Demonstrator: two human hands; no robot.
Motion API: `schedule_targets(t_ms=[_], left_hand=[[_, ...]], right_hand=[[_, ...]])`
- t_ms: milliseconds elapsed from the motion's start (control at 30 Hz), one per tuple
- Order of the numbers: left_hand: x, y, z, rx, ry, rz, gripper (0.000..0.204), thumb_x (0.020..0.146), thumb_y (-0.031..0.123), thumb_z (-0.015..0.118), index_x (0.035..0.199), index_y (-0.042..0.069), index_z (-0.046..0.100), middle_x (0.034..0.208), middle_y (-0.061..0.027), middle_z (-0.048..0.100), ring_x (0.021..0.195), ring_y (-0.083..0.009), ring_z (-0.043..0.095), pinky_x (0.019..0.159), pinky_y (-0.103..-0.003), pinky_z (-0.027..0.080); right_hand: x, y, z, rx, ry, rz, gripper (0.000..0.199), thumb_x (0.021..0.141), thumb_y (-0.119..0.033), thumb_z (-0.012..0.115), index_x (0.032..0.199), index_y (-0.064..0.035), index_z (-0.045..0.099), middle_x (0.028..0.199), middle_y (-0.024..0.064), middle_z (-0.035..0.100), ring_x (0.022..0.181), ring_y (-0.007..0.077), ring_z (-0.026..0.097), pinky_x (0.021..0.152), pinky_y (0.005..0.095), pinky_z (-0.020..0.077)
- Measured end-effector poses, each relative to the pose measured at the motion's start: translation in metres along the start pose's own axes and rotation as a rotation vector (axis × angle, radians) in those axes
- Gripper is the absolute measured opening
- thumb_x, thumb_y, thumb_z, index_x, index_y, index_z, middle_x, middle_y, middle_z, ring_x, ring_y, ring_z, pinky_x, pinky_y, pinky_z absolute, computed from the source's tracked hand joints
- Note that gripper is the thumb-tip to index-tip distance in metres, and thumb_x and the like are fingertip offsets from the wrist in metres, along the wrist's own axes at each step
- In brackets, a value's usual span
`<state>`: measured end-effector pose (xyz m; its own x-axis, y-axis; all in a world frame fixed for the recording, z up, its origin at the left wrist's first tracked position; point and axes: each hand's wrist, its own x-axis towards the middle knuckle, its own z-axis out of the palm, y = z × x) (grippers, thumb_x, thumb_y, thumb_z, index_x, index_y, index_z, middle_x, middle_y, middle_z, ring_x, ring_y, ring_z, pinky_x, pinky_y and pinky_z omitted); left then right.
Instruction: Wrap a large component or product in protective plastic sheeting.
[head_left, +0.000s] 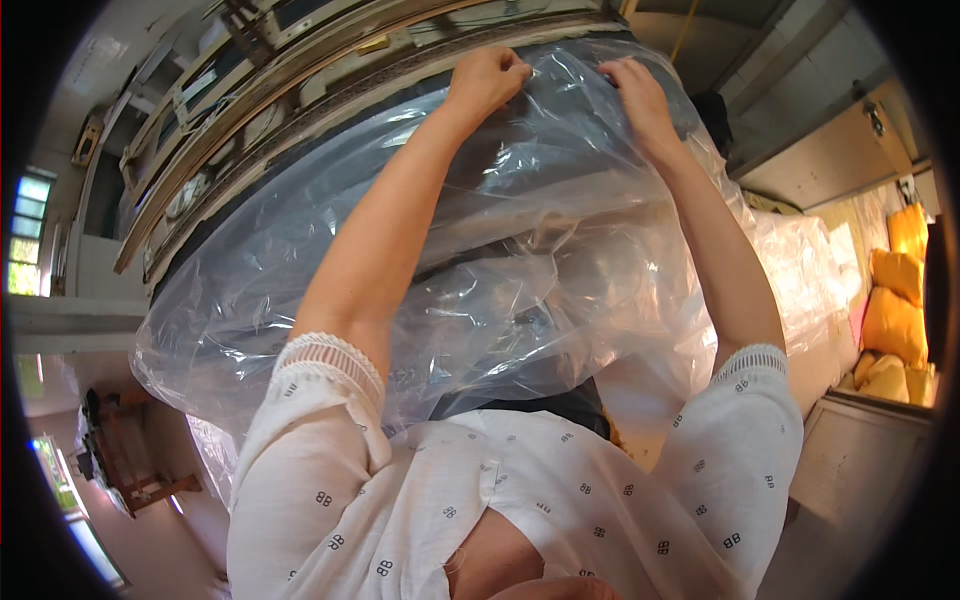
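Head: hands (487, 80) gripping plastic sheet (500, 270).

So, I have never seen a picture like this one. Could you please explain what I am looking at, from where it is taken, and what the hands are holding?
There is one picture only, taken by a wide-angle camera worn on a person's head and looking down over their own body. That is why the edges are round and straight lines bend. No machine is here, only two bare hands.

The white shirt at the bottom belongs to the person, and both arms reach away from it. The left hand and the right hand both grip the far edge of a large clear plastic sheet. The sheet is draped over something big and dark, which I cannot identify. At the right, yellow cushions are stacked beside a pale cabinet.
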<state>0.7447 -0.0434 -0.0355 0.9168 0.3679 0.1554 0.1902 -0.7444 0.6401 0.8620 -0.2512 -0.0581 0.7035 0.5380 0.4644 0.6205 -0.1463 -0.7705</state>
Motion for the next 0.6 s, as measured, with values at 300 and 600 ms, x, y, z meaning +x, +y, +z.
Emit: schedule_targets(t_ms=[300,600], left_hand=[[-0.160,-0.078,-0.095,-0.283,0.323,-0.267,0.024,0.086,0.025,0.060,0.094,0.003,0.065,0.080,0.0033,0.058,0.072,-0.0064,0.049,0.065,-0.021,0.040],[-0.499,-0.259,-0.331,0.425,0.749,-0.624,0.029,0.088,0.024,0.057,0.102,-0.001,0.063,0.095,-0.0066,0.065,0.085,-0.0139,0.056,0.081,-0.026,0.044]], right_hand=[[0.006,-0.006,0.018,-0.752,0.013,-0.424,0.012,0.076,-0.021,0.057,0.087,-0.0165,0.059,0.088,0.0017,0.057,0.092,0.0229,0.054,0.073,0.0411,0.0406],[-0.073,-0.111,0.036,-0.326,-0.475,-0.376,0.009,0.072,-0.018,0.054,0.071,-0.0095,0.057,0.057,0.0093,0.056,0.057,0.0327,0.056,0.053,0.0439,0.0423]])
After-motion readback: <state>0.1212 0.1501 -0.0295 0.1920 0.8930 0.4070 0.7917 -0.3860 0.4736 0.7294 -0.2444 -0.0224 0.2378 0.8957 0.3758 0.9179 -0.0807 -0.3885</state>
